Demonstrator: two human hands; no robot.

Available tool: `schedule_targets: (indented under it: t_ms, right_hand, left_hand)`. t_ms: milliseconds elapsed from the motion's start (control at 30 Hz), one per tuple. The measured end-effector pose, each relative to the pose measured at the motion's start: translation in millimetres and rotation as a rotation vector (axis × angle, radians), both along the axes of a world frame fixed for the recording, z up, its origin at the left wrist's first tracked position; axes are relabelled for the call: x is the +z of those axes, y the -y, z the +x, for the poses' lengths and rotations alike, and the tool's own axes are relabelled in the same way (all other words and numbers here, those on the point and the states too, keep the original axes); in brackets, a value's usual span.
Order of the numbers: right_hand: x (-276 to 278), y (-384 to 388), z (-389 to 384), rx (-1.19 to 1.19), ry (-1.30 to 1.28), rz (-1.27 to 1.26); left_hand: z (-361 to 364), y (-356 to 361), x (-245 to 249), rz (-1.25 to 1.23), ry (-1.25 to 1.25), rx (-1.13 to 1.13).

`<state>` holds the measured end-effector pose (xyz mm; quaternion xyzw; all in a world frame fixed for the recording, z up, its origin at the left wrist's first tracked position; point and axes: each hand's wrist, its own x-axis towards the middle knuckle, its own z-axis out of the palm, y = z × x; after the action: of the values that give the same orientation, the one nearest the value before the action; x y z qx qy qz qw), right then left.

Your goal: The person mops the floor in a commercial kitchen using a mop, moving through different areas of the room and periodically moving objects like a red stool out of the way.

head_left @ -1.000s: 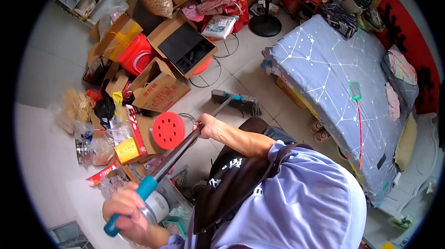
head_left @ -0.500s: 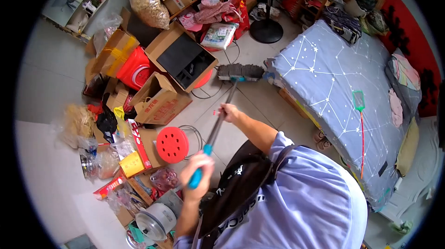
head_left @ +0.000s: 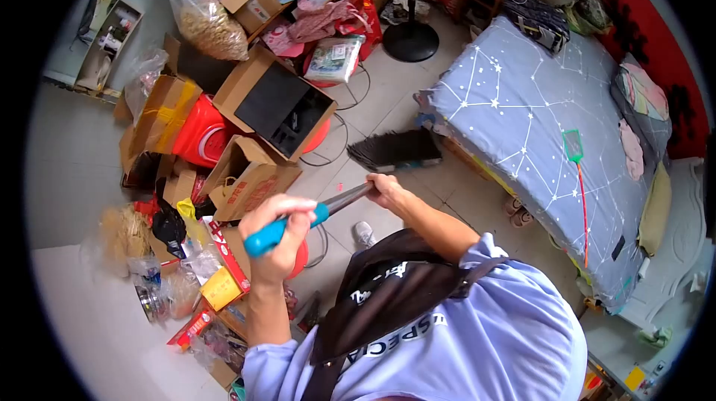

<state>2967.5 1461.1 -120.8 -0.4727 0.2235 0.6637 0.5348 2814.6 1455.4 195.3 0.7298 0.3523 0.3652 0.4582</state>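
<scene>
I grip a long-handled broom with both hands. My left hand (head_left: 277,233) is wrapped round the blue grip (head_left: 287,229) at the top end of its handle. Lower down, my right hand (head_left: 383,188) closes round the grey shaft (head_left: 350,196). Beyond my right hand, the dark bristles (head_left: 395,149) of the broom head are over the tiled floor by the bed's corner. The shaft between my right hand and the head is mostly hidden. A white shoe (head_left: 364,234) shows below the shaft.
A bed (head_left: 514,102) with a starry grey sheet stands on the right, a green-and-red fly swatter (head_left: 573,146) on it. Cardboard boxes (head_left: 253,185), a red stool (head_left: 298,259) and bagged goods crowd the left. A black fan base (head_left: 410,41) and cables (head_left: 339,140) lie ahead.
The broom's top end has risen and swung left with my left hand. Its head has tipped over and come nearer, showing more bristles. My right hand has shifted slightly right and down.
</scene>
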Motion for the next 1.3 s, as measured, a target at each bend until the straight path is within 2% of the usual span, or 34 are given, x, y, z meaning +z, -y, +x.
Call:
schedule_targets:
  t_ms: [33, 100, 200, 333, 400, 500, 567, 600, 633, 700, 733, 767, 800, 833, 900, 933, 967, 1000, 1033, 1100, 1300]
  right_hand:
    - [-5, 3, -1, 0.025, 0.036, 0.002]
    - [-6, 14, -7, -0.091, 0.016, -0.048]
    - [-11, 34, -11, -0.197, 0.044, -0.053]
    - [-26, 61, -12, -0.393, 0.134, -0.215]
    - [-61, 83, 1, -0.511, 0.066, -0.289]
    - [-53, 113, 16, -0.505, 0.072, -0.286]
    - [-70, 136, 36, -0.642, -0.1, -0.223]
    - [-53, 138, 37, -0.646, -0.072, -0.156]
    - [-46, 140, 39, -0.707, -0.008, -0.205]
    - [-37, 149, 45, -0.692, 0.036, -0.133]
    - [-13, 139, 41, -0.774, 0.087, -0.244]
    - [-27, 149, 48, -0.776, 0.079, -0.192]
    - [11, 134, 40, -0.834, 0.064, -0.267]
    - [9, 134, 43, -0.831, 0.023, -0.289]
    - [-22, 132, 59, -0.898, -0.061, -0.462]
    - [-91, 159, 81, -0.875, -0.098, -0.414]
    - [-159, 185, 104, -0.85, -0.134, -0.367]
    - [-123, 183, 111, -0.727, -0.245, -0.222]
    - [-120, 172, 117, -0.89, 0.02, -0.484]
    - [-70, 144, 142, -1.112, -0.288, -0.367]
    - [-44, 107, 179, -1.215, -0.265, -0.364]
  left_hand:
    - [-7, -9, -2, -0.023, 0.008, -0.015]
    - [-17, -27, -8, -0.022, 0.072, -0.068]
    - [-33, -52, -21, -0.155, 0.172, -0.129]
    - [-42, -80, -55, -0.296, 0.185, -0.292]
    - [-42, -87, -67, -0.395, 0.172, -0.366]
    - [-32, -96, -87, -0.358, 0.188, -0.526]
    - [-19, -102, -81, -0.441, 0.205, -0.613]
    - [-10, -107, -77, -0.382, 0.223, -0.686]
    - [0, -113, -69, -0.289, 0.219, -0.734]
    - [19, -126, -52, -0.384, 0.217, -0.877]
    - [30, -133, -51, -0.363, 0.238, -0.942]
    - [41, -141, -52, -0.342, 0.257, -1.008]
    - [49, -145, -55, -0.353, 0.263, -1.025]
    - [55, -151, -53, -0.391, 0.223, -1.073]
    - [69, -157, -59, -0.327, 0.202, -1.053]
    - [78, -160, -71, -0.352, 0.273, -1.064]
    - [84, -168, -79, -0.352, 0.211, -1.072]
    - [90, -179, -87, -0.342, 0.087, -1.059]
    - [97, -192, -97, -0.326, -0.045, -1.043]
    - [116, -223, -133, -0.624, -0.256, -1.03]
    - [160, -312, -163, -0.811, -0.339, -0.713]
